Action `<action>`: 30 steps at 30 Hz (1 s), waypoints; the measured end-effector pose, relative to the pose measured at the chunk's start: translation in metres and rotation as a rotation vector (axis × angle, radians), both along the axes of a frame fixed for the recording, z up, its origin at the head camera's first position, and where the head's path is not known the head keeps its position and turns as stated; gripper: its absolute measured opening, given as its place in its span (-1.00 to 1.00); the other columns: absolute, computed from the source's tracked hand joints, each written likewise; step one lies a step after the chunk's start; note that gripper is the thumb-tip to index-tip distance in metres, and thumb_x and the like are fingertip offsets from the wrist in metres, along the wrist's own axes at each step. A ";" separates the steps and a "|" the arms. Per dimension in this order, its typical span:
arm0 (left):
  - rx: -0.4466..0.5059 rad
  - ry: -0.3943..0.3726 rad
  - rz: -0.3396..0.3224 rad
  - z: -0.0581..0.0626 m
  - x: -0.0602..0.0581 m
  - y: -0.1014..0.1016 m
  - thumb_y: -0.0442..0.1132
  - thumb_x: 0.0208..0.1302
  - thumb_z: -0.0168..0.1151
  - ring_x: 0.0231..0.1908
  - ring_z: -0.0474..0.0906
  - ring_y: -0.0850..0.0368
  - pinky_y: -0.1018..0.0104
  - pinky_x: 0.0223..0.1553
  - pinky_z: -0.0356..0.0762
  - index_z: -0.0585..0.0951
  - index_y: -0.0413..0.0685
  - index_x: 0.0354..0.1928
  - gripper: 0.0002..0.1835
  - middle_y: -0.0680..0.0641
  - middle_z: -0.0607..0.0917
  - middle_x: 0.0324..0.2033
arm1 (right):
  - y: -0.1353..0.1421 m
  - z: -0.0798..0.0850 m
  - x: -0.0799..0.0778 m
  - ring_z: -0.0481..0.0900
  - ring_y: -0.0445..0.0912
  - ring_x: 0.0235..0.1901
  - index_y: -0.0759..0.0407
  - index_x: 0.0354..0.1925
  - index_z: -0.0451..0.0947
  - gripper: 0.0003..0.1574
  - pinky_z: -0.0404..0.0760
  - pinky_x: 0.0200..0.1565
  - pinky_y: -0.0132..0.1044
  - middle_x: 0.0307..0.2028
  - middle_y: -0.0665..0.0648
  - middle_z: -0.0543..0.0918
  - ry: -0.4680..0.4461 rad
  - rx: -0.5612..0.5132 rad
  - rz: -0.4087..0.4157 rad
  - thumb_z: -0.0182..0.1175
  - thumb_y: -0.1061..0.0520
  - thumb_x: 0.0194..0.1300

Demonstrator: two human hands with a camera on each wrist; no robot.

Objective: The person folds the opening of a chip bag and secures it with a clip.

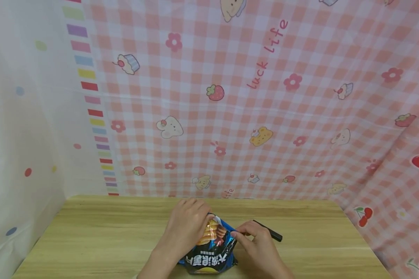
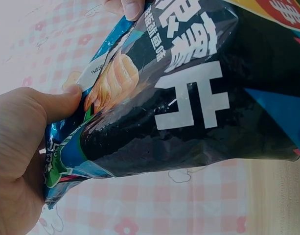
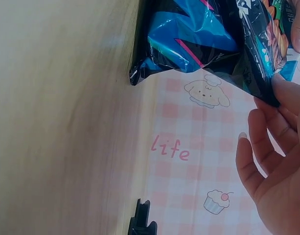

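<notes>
A dark blue and black potato chip bag (image 1: pixel 213 248) stands on the table between my hands, its printed lettering upside down in the head view. My left hand (image 1: pixel 186 221) grips one end of the bag's top edge. In the left wrist view, the thumb of the left hand (image 2: pixel 17 122) presses on the front of the bag (image 2: pixel 159 98). With thumb and index finger my right hand (image 1: pixel 260 246) pinches the opposite top corner. The other fingers of the right hand (image 3: pixel 282 152) curl loosely below the bag (image 3: pixel 198 39) in the right wrist view.
A slim black object (image 1: pixel 274 234) lies on the wooden table (image 1: pixel 108 236) just beyond the right hand. Its end looks forked in the right wrist view. A pink checked cloth (image 1: pixel 195 155) hangs behind the table, with more cloth at both sides.
</notes>
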State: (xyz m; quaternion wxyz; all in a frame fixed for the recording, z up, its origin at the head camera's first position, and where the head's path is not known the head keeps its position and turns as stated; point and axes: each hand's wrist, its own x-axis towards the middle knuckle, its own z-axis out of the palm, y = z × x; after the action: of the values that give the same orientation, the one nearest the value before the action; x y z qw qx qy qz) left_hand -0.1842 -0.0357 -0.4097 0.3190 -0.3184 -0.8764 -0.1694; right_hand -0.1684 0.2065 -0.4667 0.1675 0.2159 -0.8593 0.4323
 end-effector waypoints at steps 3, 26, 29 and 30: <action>0.003 -0.004 -0.005 0.000 0.000 0.000 -0.19 0.30 0.50 -0.22 0.69 0.12 0.21 -0.15 0.64 0.74 -0.02 -0.27 -0.89 0.04 0.77 -0.29 | 0.000 0.001 0.001 0.55 -0.29 -0.36 -0.14 -0.38 0.74 -0.78 0.58 -0.38 -0.36 -0.36 -0.25 0.67 -0.030 0.006 -0.017 0.44 0.22 0.32; 0.049 -0.005 -0.019 -0.001 -0.001 0.000 -0.20 0.29 0.51 -0.22 0.70 0.12 0.22 -0.16 0.64 0.74 -0.02 -0.30 -0.90 0.05 0.78 -0.31 | 0.043 0.013 -0.012 0.72 -0.14 -0.11 0.02 -0.10 0.77 -0.66 0.74 -0.11 -0.09 -0.14 -0.09 0.77 0.202 0.281 -0.088 0.59 0.18 0.12; 0.052 -0.011 -0.021 -0.001 -0.001 0.000 -0.21 0.28 0.52 -0.22 0.70 0.12 0.21 -0.15 0.65 0.74 -0.02 -0.29 -0.90 0.04 0.77 -0.32 | 0.055 0.008 -0.017 0.72 -0.06 -0.07 0.10 -0.08 0.76 -0.56 0.72 -0.08 -0.03 -0.09 0.01 0.78 0.280 0.367 -0.078 0.65 0.15 0.03; 0.053 -0.012 -0.022 -0.001 -0.001 0.000 -0.21 0.27 0.52 -0.22 0.70 0.12 0.21 -0.15 0.65 0.74 -0.02 -0.29 -0.90 0.04 0.77 -0.32 | 0.058 0.006 -0.018 0.72 -0.02 -0.05 0.12 -0.06 0.76 -0.52 0.72 -0.07 0.00 -0.07 0.05 0.77 0.292 0.399 -0.081 0.66 0.13 0.02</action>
State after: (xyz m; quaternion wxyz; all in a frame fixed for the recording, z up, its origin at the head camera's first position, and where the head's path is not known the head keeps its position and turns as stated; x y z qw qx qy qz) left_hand -0.1847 -0.0352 -0.4106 0.3203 -0.3183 -0.8700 -0.1979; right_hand -0.1863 0.2645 -0.4609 0.2612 0.2702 -0.9023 0.2110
